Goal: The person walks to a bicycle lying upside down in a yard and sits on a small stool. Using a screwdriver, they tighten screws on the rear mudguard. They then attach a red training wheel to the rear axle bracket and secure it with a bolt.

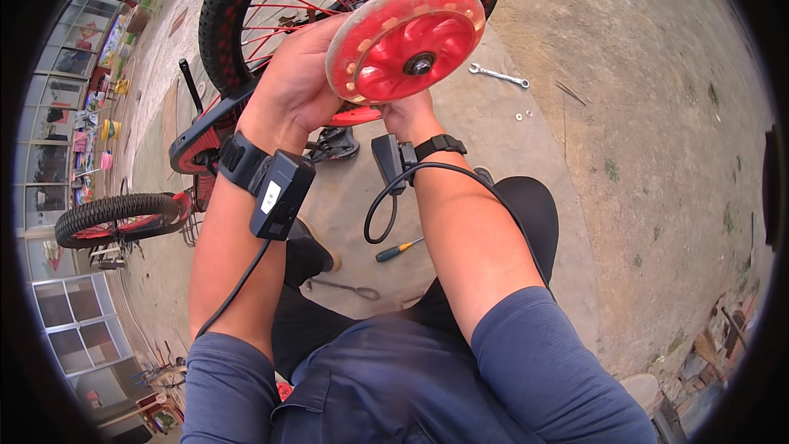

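Note:
A small red wheel [386, 56] with a worn pale rim and a nut at its hub, like a training wheel, is tilted up in front of my hands. It covers much of both. My left hand [300, 74] reaches up along its left edge, the fingers hidden behind it. Below the small wheel, only part of my right hand [407, 113] shows, its fingers out of sight. Just beyond is the large bicycle wheel [215, 33] with a black knobby tyre and red spokes. I cannot tell whether the small wheel is attached to the bicycle or held.
The bicycle appears upturned, its black saddle [335, 144] at the ground and its other wheel [123, 218] at left. A combination wrench [499, 75] and two washers or nuts [523, 116] lie at right. Between my legs are a screwdriver [396, 250] and a thin metal tool [349, 289].

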A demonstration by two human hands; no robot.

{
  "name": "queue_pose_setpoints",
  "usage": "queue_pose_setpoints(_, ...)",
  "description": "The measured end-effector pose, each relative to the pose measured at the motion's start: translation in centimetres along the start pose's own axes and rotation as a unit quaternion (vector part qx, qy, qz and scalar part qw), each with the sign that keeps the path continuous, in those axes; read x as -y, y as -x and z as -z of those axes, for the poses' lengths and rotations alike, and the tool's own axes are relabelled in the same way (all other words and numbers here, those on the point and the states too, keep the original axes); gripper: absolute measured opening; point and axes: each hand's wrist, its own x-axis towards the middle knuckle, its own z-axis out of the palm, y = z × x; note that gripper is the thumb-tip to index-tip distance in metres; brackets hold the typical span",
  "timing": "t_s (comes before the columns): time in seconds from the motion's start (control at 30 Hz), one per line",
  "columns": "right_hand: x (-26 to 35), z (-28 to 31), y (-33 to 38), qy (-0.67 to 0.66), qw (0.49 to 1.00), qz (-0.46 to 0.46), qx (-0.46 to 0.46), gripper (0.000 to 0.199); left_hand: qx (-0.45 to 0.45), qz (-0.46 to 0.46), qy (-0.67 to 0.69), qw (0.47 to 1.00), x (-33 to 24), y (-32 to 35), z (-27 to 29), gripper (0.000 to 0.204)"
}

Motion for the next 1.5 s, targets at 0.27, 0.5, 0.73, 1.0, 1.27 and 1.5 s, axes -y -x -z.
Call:
queue_pose_setpoints(0.27,1.1,0.5,1.1,-0.020,0.999,-0.006,0.036,0.034,-0.130,-0.014,-0.076,0.989,-0.5,0.1,-3.4,0.021)
queue_pose_setpoints(0.5,1.8,0.1,3.3,0.098,0.995,-0.023,-0.016,0.034,-0.165,-0.008,-0.025,0.986,-1.1,4.4,-2.1,0.018)
queue_pose_setpoints(0.73,4.9,3.2,3.4,0.217,0.969,0.022,-0.117,0.039,-0.223,-0.018,0.046,0.974,-0.2,11.3,-1.6,0.016)
queue_pose_setpoints(1.0,12.5,1.4,5.7,0.165,0.956,0.203,-0.135,0.032,-0.347,0.035,0.011,0.937,5.4,21.4,4.6,0.012)
queue_pose_setpoints(1.27,26.0,-2.9,12.1,0.173,0.897,0.404,-0.050,0.017,-0.453,0.072,0.122,0.880,10.0,29.1,7.2,0.013)
queue_pose_setpoints(1.5,15.1,-6.1,18.5,0.497,0.823,0.134,0.239,0.051,-0.400,-0.009,0.023,0.916,8.0,31.8,4.1,0.017)
